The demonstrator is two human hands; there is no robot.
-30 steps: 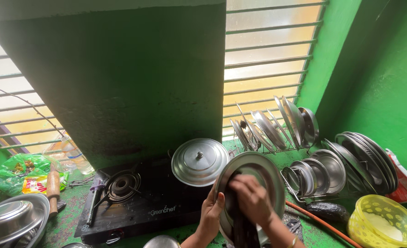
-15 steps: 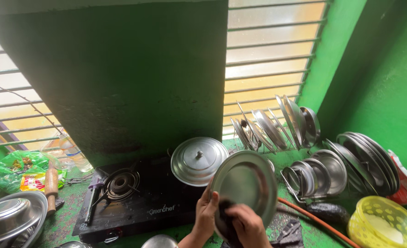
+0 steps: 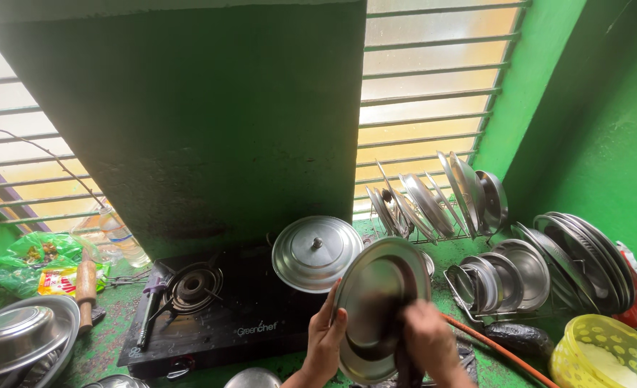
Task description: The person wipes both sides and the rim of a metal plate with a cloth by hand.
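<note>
A round steel plate (image 3: 376,287) stands tilted on edge in front of me, low in the middle of the view. My left hand (image 3: 327,338) grips its left rim. My right hand (image 3: 427,343) presses a dark cloth (image 3: 407,363) against the plate's face at its lower right. Behind the plate, a lidded steel pot (image 3: 317,251) sits on the black gas stove (image 3: 225,316).
A wire rack (image 3: 433,201) holds several steel plates by the barred window. More plates and bowls (image 3: 541,266) stand in a rack at right. A yellow basket (image 3: 602,352) is at bottom right, an orange hose (image 3: 498,348) beside it. Steel bowls (image 3: 16,334), a rolling pin (image 3: 85,282) and a bottle (image 3: 121,237) lie left.
My right hand and the cloth slid from the plate's upper middle down to its lower right. The plate tilted a little, and its face now shows more.
</note>
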